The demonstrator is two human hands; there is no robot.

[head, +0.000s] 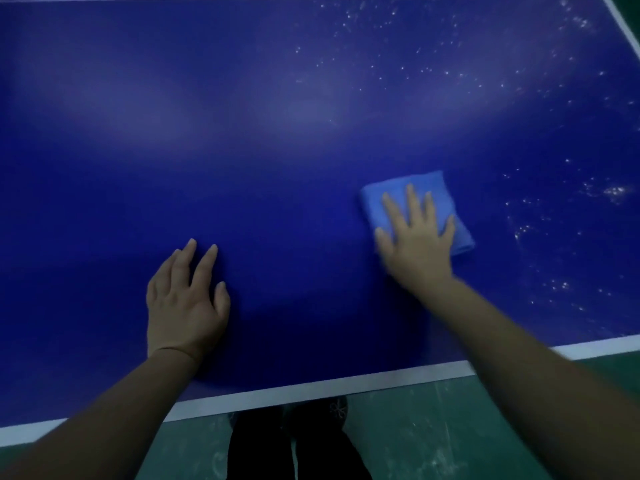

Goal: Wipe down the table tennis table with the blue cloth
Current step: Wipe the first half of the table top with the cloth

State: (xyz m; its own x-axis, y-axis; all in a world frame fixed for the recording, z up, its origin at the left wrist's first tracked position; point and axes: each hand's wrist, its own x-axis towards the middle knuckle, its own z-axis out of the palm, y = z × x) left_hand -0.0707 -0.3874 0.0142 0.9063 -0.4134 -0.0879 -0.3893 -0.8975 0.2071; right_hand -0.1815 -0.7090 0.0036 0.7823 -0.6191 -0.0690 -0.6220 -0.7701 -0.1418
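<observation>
The dark blue table tennis table (277, 150) fills most of the view. A folded light blue cloth (440, 192) lies flat on it right of centre. My right hand (415, 237) presses on the cloth with spread, straight fingers and covers its near half. My left hand (187, 296) rests flat on the bare table surface to the left, fingers straight, holding nothing. White specks (613, 192) dot the table's right side and its far right part.
The table's white edge line (311, 386) runs along the near side, and another white line (623, 22) marks the far right corner. Below the edge lies a scuffed green floor (450, 438). My dark trousers and shoes (298, 441) stand at the near edge.
</observation>
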